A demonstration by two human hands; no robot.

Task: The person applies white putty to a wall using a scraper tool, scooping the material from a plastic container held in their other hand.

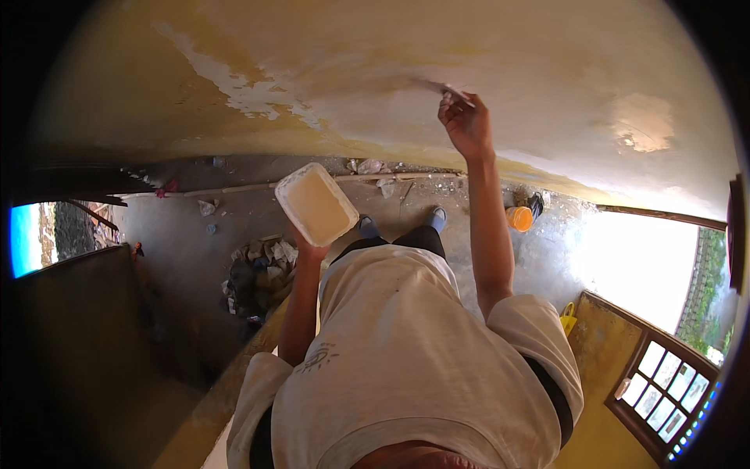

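Note:
My left hand (310,246) holds up a white rectangular plastic tub (316,205) with smooth cream-coloured filler or paint inside. Raised against the wall, my right hand (467,123) grips a thin flat scraper (442,88), blurred at its far end. The blade lies close to the wall (375,53); whether it touches I cannot tell. Smeared pale coating covers much of this yellowish wall. A whiter bare-looking patch (228,82) with ragged edges runs across its left part, and a lighter spot (641,123) shows at the right.
A long pole (246,189) lies along the wall's foot among scraps. Crumpled bags and rubbish (263,272) are heaped to the left. An orange bucket (520,218) stands by a black bag (535,205) at right. Beyond are a bright doorway (638,264) and a paned window (665,390).

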